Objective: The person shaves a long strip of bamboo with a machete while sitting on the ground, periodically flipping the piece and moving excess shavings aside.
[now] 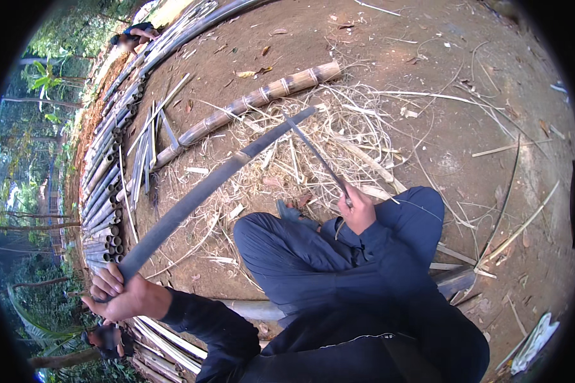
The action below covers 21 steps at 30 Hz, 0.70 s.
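Note:
My left hand (124, 297) is closed round the near end of a long dark bamboo strip (191, 201), which slants up and away to the right and has one pale node. In my right hand (358, 210) is a knife (316, 153), gripped by its handle close to my knees. The tip of its narrow dark blade meets or crosses the strip near its far end; whether they touch I cannot tell. Below both lies a tangle of pale bamboo shavings (358, 127) on the dirt. My crossed legs (300, 249) are just under the knife hand.
A thick bamboo pole (255, 99) lies beyond the shavings. Cut bamboo poles (112, 172) are stacked along the left, with loose split strips (153, 134) beside them. One person (140, 35) bends at the upper left, another (112, 338) is at the lower left. A white bag (535, 341) lies lower right.

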Tool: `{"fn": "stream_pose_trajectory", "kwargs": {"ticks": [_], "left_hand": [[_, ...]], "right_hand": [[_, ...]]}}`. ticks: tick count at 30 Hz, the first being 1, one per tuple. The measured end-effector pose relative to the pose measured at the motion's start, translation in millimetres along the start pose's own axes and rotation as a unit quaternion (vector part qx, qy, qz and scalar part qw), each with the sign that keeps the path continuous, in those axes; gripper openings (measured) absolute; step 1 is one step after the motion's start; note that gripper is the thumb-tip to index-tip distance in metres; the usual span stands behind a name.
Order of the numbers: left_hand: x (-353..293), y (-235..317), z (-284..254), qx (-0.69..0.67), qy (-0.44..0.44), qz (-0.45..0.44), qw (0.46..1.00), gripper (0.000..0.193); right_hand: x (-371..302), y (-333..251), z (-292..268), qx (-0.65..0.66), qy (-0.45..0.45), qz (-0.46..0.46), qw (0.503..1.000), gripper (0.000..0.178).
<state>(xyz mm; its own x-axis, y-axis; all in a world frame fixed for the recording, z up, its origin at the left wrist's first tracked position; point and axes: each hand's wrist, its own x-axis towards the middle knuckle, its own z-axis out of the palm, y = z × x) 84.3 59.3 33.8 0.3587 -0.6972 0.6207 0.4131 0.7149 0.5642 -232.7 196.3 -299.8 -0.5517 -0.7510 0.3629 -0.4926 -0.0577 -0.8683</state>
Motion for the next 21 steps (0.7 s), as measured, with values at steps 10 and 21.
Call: {"fn": "stream_pose_trajectory", "kwargs": {"ticks": [10, 21], "left_hand": [[-1, 73, 88, 0.150, 0.029, 0.189, 0.970, 0.061], [-35, 85, 74, 0.086, -0.067, 0.167, 0.980, 0.047]], "right_hand": [[-22, -150, -19, 0.129, -0.116, -0.061, 0.983, 0.038], [-11, -231, -24, 0.136, -0.195, -0.292, 0.926, 0.065]]}}
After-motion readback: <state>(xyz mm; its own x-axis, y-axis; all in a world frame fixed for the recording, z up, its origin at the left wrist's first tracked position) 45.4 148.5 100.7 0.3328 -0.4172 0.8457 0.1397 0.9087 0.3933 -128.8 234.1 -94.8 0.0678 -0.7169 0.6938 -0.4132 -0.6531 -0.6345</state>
